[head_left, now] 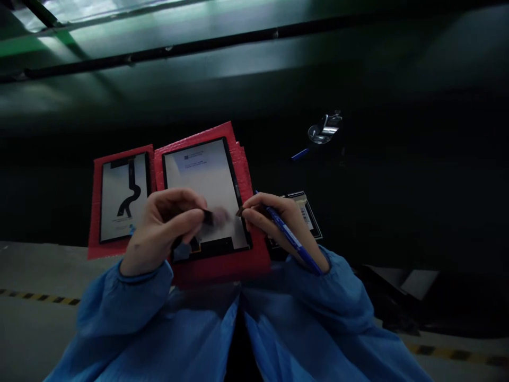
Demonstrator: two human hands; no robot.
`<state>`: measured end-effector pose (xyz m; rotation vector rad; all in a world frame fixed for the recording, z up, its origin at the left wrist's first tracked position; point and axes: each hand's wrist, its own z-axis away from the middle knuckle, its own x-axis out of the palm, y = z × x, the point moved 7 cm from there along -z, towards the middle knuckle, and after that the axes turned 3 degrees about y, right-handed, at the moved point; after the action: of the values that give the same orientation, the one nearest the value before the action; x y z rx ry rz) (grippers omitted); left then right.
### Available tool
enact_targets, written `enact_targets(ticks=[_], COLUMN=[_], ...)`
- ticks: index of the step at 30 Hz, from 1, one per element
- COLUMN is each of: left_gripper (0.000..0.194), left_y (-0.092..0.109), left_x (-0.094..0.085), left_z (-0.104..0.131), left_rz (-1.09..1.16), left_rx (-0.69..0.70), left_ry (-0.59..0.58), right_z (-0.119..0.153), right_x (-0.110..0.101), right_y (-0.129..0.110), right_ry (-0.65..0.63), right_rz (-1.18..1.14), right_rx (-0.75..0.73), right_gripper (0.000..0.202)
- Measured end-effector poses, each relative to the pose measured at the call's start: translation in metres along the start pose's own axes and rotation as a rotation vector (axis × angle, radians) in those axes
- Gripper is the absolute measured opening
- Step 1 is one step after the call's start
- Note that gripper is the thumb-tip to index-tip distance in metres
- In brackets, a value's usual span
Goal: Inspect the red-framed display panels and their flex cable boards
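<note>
Over the lower left of a silver display panel (pixel 202 185), my left hand (pixel 165 225) pinches a small dark strip (pixel 208 216). The panel lies on a red padded sheet (pixel 238 154). My right hand (pixel 282 220) is closed at the panel's right edge, its fingertips on a small brown piece (pixel 239 211). A blue pen (pixel 294 240) also rests in that hand, slanting back towards the wrist. Between the hands, a blurred patch hides part of the panel.
On the left, a second panel (pixel 113 196) with a black curved cable lies on red sheet. A black-framed labelled part (pixel 308 212) sits behind my right hand. Farther back are a clear round object (pixel 319 134) and a blue stick (pixel 299 154).
</note>
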<state>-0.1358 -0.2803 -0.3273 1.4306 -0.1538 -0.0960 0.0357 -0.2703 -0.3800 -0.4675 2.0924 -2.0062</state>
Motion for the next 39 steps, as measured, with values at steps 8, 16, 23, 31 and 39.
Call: enact_targets(ticks=[8, 16, 23, 31, 39], left_gripper=[0.004, 0.004, 0.005, 0.004, 0.015], left_y=[0.002, -0.002, -0.005, -0.004, -0.011], left_x=[0.019, 0.017, 0.017, 0.018, 0.022], left_z=[-0.006, -0.006, -0.006, -0.005, -0.007], left_rz=[-0.627, -0.641, -0.657, -0.667, -0.701], left_rx=[0.151, 0.166, 0.163, 0.194, 0.167], left_ry=[0.157, 0.169, 0.17, 0.19, 0.062], right_z=[0.002, 0.003, 0.003, 0.001, 0.001], right_x=[0.0, -0.001, -0.002, 0.0, 0.001], right_y=[-0.001, -0.002, -0.003, -0.005, -0.005], right_ry=[0.005, 0.011, 0.028, 0.034, 0.031], right_rz=[0.076, 0.124, 0.164, 0.201, 0.223], right_rx=[-0.036, -0.072, -0.075, -0.103, -0.099], right_gripper=[0.024, 0.024, 0.029, 0.025, 0.026])
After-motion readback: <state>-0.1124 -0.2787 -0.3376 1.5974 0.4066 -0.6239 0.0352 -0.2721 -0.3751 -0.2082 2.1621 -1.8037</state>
